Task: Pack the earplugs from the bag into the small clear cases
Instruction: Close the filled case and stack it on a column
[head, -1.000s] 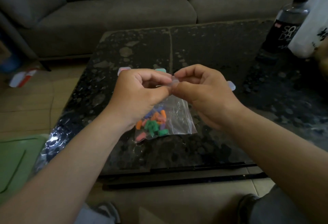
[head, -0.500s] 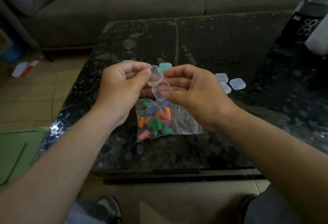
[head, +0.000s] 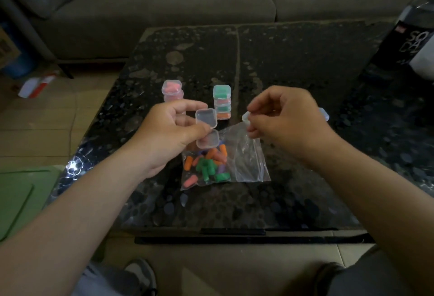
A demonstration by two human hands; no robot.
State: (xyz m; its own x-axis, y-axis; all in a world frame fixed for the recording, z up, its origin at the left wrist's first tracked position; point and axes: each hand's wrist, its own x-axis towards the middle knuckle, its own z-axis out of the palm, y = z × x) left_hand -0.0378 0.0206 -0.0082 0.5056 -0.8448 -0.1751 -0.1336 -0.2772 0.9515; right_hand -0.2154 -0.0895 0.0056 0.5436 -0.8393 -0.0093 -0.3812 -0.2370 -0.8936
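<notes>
Directly below 1 open case (head: 206, 118) pinched by the left hand (head: 169, 131), earplugs (head: 206, 166) lie inside the bag (head: 249, 162); the right hand (head: 286, 119) pinches its mouth.

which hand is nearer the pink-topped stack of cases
Left. The left hand is just in front of the pink-topped stack; the right hand is far off to its right.

— Where does the bag (head: 249, 159) lie?
— On the table (head: 281, 61), towards its front edge, with the earplugs (head: 206, 166) heaped in the bag's left half.
— And the hands?
— The left hand (head: 169, 131) holds the open case (head: 206, 119) above the bag's far left corner. The right hand (head: 286, 117) pinches the bag's far edge.
— Behind the bag?
— The first stack (head: 222, 102) of cases stands straight behind it, the second stack (head: 172, 90) behind and left, the lone case (head: 324, 113) behind and right. The sofa (head: 164, 2) is beyond them all.
</notes>
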